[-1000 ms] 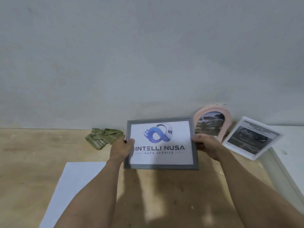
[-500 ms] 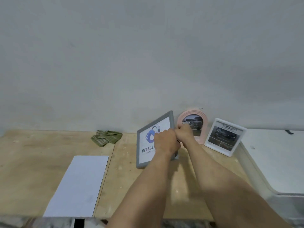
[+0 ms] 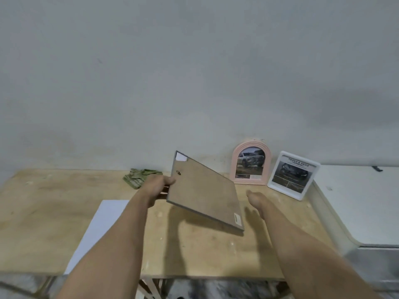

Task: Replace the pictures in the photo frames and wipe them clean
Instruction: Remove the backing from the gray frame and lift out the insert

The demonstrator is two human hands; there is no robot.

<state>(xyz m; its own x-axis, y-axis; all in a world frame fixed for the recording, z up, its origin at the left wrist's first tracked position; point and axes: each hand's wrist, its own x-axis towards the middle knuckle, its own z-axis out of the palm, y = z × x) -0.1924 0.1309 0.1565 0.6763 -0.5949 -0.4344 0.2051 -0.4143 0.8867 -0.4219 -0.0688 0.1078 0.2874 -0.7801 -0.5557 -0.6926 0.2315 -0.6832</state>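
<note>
L hand (image 3: 156,187) grips the grey frame (image 3: 203,190) at its 9 o'clock edge, backing board up, tilted above the wooden table (image 3: 43,212). R hand (image 3: 255,200) hangs at the frame's 3 o'clock, fingers loose, holding nothing. I judge the step as opening the back; next I need it laid flat & the tabs undone w/ R hand.

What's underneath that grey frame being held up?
Under the grey frame, gripped by the left hand, only its shadow on the wooden table shows. Its picture side faces down, hidden.
</note>
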